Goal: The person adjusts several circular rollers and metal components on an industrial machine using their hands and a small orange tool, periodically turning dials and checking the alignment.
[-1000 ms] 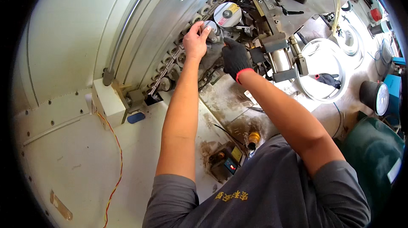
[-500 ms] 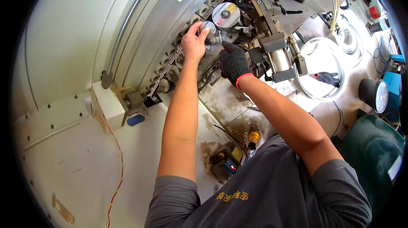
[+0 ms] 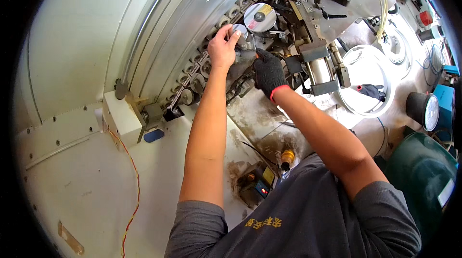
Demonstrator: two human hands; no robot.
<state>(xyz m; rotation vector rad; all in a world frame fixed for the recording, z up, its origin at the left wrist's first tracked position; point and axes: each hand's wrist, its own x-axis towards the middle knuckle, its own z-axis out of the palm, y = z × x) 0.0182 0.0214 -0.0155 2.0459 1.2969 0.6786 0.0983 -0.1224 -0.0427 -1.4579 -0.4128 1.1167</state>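
Note:
My bare left hand (image 3: 224, 48) is closed on a grey metal roller (image 3: 240, 30) at the row of wheels along the curved machine wall. My right hand (image 3: 269, 72), in a black knitted glove with a red cuff, is closed just right of that roller, among brackets; what its fingers hold is too small and hidden to make out. A labelled silver disc (image 3: 254, 19) sits just above both hands. A steel cylinder assembly (image 3: 317, 70) lies to the right of the gloved hand.
White coiled strip (image 3: 389, 84) with a loose dark glove (image 3: 370, 92), a black drum (image 3: 420, 111), a blue box (image 3: 445, 109) and a green covering (image 3: 414, 181) are at the right. A brass fitting (image 3: 288, 157) and small device (image 3: 257, 186) lie below; a red-yellow wire (image 3: 136, 181) hangs at the left.
Both hands stay at the roller, with slight shifts. The gloved right hand has moved a little downward since the earliest frame, and the view has shifted slightly.

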